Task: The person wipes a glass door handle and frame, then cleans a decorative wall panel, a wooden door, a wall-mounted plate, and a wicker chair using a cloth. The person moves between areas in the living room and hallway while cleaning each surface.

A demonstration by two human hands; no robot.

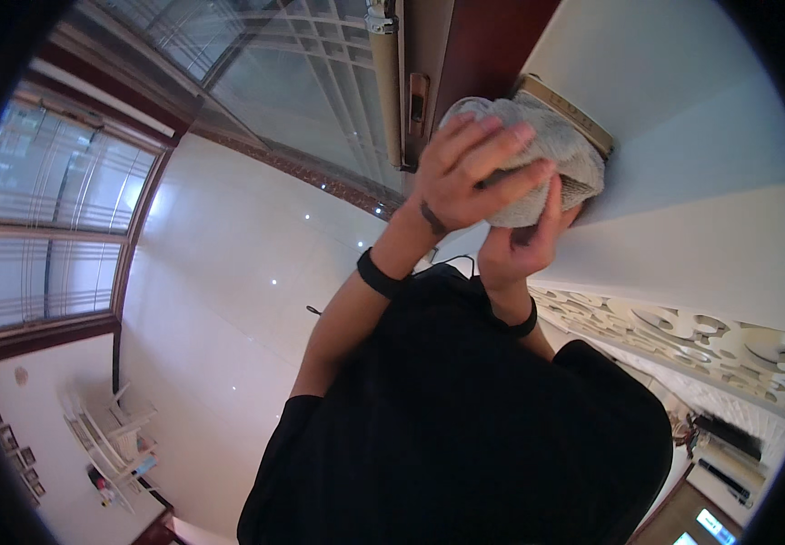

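Note:
A grey cloth (549, 136) is bunched around an object fixed near the wall at the upper right; what it covers is mostly hidden. A gold-coloured bar (566, 114) that bears writing sticks out along the cloth's upper right edge. My left hand (474, 170) lies spread over the cloth, its fingertips pressed on the fabric. Below the cloth, my right hand (525, 248) has its thumb raised against the cloth's lower edge, its other fingers partly hidden. Both forearms wear black bands.
A glass sliding door (297, 82) with a metal frame and a recessed handle (418, 105) stands just left of the cloth. Pale wall (672, 231) runs to the right, above a white carved lattice panel (679, 327). A white rack (113, 436) stands at the lower left.

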